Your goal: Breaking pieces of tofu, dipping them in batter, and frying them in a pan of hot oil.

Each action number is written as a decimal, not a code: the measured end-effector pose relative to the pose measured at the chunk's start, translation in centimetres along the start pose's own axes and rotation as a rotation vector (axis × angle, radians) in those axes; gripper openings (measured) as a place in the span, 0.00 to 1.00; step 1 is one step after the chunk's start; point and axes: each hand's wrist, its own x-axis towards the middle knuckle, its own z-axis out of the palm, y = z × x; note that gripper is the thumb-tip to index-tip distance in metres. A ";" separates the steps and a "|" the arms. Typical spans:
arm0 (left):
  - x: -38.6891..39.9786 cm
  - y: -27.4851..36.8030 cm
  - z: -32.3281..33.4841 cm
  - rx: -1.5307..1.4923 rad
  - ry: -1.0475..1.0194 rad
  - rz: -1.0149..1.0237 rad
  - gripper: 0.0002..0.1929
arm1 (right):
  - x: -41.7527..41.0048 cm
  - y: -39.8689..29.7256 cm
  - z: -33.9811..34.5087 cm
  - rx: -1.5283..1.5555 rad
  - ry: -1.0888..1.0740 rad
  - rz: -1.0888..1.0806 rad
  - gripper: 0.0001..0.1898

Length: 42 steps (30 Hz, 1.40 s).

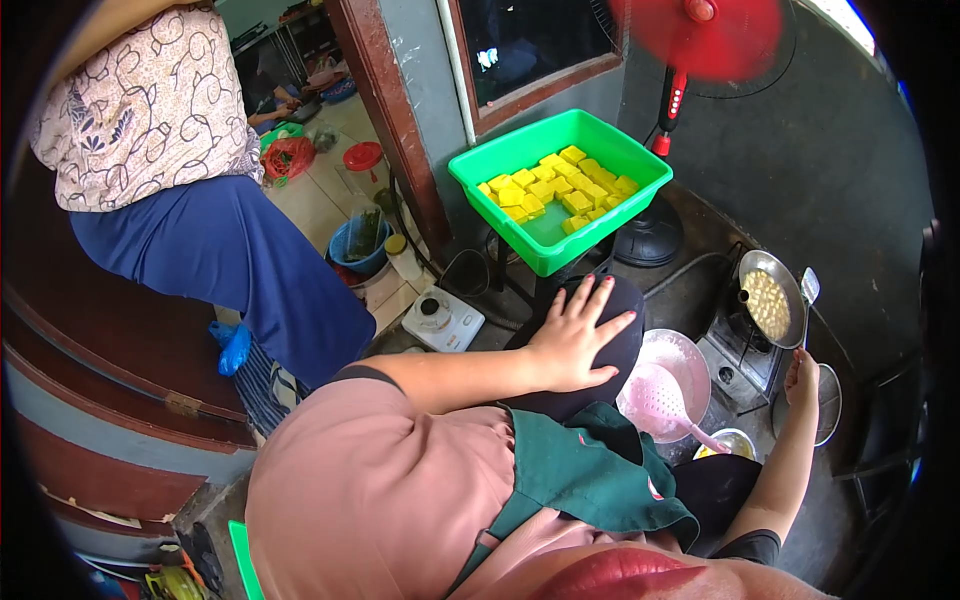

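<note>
My left hand (574, 337) rests with spread fingers on my black-clad knee and holds nothing. My right hand (802, 373) grips the handle of a metal spatula (810, 286), whose blade points up beside a frying pan (789, 289). Small pale pieces (766, 304) lie in liquid, apparently oil, in that pan. Under the pan is a gas stove (739, 367). A pink perforated ladle (660, 394) lies across a pink basin (686, 352) with whitish residue, between my legs and the stove. Close to the ladle's handle stands a small bowl (742, 442) with something yellow inside.
A green tub (551, 259) of yellow tofu-like blocks (577, 202) stands beyond my knee. Behind it a red standing fan (701, 37) is spinning. A round strainer (829, 405) lies near my right forearm. Another person in a blue skirt (225, 247) stands left, near a blender base (444, 319).
</note>
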 end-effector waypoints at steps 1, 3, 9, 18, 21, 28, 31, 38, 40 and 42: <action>0.7 0.3 0.2 0.012 -0.022 0.005 0.39 | 0.2 0.2 0.1 -0.018 0.004 -0.012 0.11; 2.7 1.5 0.0 0.060 -0.140 0.004 0.36 | 0.9 0.6 0.3 -0.035 0.000 -0.020 0.11; 9.7 9.1 0.4 -0.218 -0.827 0.500 0.27 | 8.0 2.7 -11.4 -0.388 0.025 -0.632 0.10; 10.5 12.7 8.2 -0.480 -0.964 0.825 0.21 | 3.2 -0.5 2.5 -0.875 0.562 -0.369 0.21; 11.8 11.8 8.2 -0.418 -1.193 0.782 0.22 | 2.7 -1.1 2.4 -1.009 0.608 -0.294 0.20; 12.6 11.3 9.8 -0.368 -1.204 0.836 0.20 | 3.9 -0.6 3.1 -1.105 0.656 -0.109 0.18; 13.1 10.9 10.0 -0.332 -1.236 0.852 0.17 | 5.0 -0.2 3.6 -1.100 0.652 -0.095 0.18; 13.5 10.5 10.6 -0.324 -1.257 0.829 0.17 | 9.3 2.3 3.0 -0.985 0.604 -0.157 0.17; 13.6 10.6 10.5 -0.336 -1.266 0.823 0.17 | 10.3 3.2 2.8 -0.905 0.519 -0.222 0.15; 13.7 10.7 10.4 -0.345 -1.273 0.819 0.17 | 10.9 3.8 2.9 -0.943 0.550 -0.352 0.14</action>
